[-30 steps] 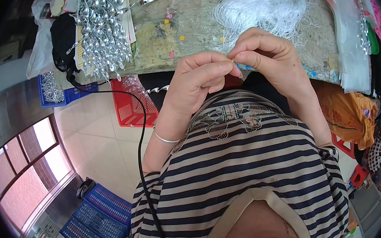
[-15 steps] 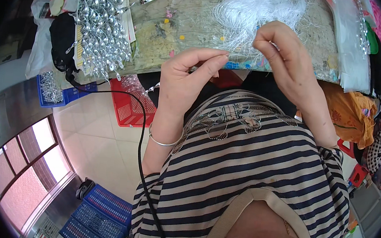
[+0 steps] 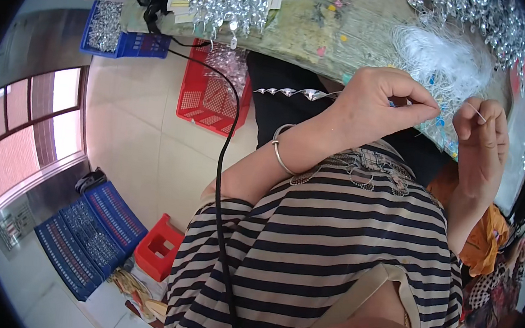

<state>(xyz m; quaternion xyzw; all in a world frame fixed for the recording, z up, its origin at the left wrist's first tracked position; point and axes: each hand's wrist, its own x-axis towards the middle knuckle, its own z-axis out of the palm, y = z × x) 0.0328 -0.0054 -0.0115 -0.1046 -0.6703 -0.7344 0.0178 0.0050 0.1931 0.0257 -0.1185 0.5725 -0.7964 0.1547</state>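
Note:
My left hand (image 3: 393,100) is held over the table's front edge with thumb and forefinger pinched together. A twisted silver spiral ornament (image 3: 300,94) sticks out to the left from behind that hand, on a thin strand that runs into it. To the right, my right hand (image 3: 483,139) is closed too, pinching a fine white thread (image 3: 477,113) whose end stands up above the fingers. A gap separates the two hands. Beyond them on the table lies a loose heap of white thread (image 3: 440,54). What sits between my left fingertips is too small to make out.
Clear silver spirals (image 3: 233,2) lie in rows at the table's left, with more clear pendants (image 3: 484,21) at the far right. A black cable (image 3: 222,179) hangs across the view. Below stand a red basket (image 3: 199,105), blue bins (image 3: 90,236) and a red stool (image 3: 158,247).
The view has turned, so the table sits further right. Both hands have shifted right in the picture, and the spiral, mostly hidden before, now stretches out left of my left hand.

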